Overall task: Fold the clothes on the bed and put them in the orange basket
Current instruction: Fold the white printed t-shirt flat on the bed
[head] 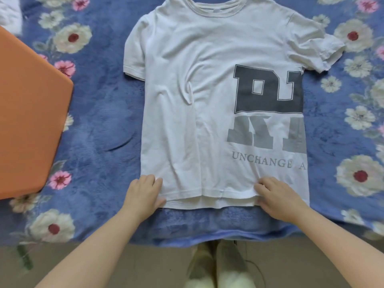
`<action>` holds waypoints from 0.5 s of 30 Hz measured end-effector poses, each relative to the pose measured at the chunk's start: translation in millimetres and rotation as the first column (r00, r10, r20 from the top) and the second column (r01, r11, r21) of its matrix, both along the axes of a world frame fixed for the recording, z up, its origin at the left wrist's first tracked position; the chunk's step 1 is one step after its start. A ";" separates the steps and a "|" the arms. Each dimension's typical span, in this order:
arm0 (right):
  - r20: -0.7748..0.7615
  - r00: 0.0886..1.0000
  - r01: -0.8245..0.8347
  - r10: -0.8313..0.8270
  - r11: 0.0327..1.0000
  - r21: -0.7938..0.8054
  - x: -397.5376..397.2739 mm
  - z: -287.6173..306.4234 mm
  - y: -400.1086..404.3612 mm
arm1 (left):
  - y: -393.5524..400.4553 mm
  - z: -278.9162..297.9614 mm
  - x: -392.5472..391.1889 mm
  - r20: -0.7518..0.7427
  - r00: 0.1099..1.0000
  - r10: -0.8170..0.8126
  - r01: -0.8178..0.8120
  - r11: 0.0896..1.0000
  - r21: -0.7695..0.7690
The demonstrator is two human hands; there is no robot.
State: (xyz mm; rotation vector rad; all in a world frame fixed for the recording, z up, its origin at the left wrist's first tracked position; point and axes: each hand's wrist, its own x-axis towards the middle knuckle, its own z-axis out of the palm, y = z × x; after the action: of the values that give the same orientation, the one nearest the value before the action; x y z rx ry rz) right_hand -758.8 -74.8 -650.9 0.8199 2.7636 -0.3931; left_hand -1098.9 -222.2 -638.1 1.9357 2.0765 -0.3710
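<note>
A white T-shirt (197,96) with dark and grey block letters lies spread flat on the blue flowered bed cover, collar away from me, both sleeves out to the sides. My left hand (143,196) grips the hem at the shirt's lower left corner, thumb on the cloth edge. My right hand (276,196) pinches the hem right of the middle, fingers curled onto the fabric. The orange basket (29,113) stands on the bed to the left, only its side and corner showing.
The blue floral blanket (104,121) covers the whole bed, and its near edge runs just below my hands. A bit of white cloth (9,13) shows at the top left corner. My legs and the tan floor (104,267) are below the bed edge.
</note>
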 end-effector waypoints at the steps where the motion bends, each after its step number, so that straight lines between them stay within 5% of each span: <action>1: 0.022 0.999 0.023 -0.023 1.000 0.002 -2.0 -3.3 -3.4 | 0.8 -1.5 2.4 -0.010 1.000 -0.009 0.009 1.000 0.005; 6: 0.021 0.979 0.204 -0.205 0.979 0.014 -8.4 -10.0 -3.3 | 9.3 -6.7 15.9 -0.064 0.998 -0.028 0.036 0.991 0.126; 11: -0.205 0.916 0.349 -0.346 0.937 -0.020 -6.6 3.0 6.3 | 9.8 -11.0 24.2 -0.035 0.999 0.005 0.001 0.987 0.160; 15: -0.040 0.844 0.524 -0.534 0.839 -0.150 -8.2 23.7 19.1 | 12.4 -10.4 26.3 -0.003 0.999 0.054 -0.052 0.978 0.201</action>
State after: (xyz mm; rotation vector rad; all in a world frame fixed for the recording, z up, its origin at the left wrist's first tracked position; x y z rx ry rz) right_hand -767.0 -55.7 -627.2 1.5658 2.4972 -0.7123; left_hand -1072.6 -209.9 -648.5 1.9856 2.2427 -0.1627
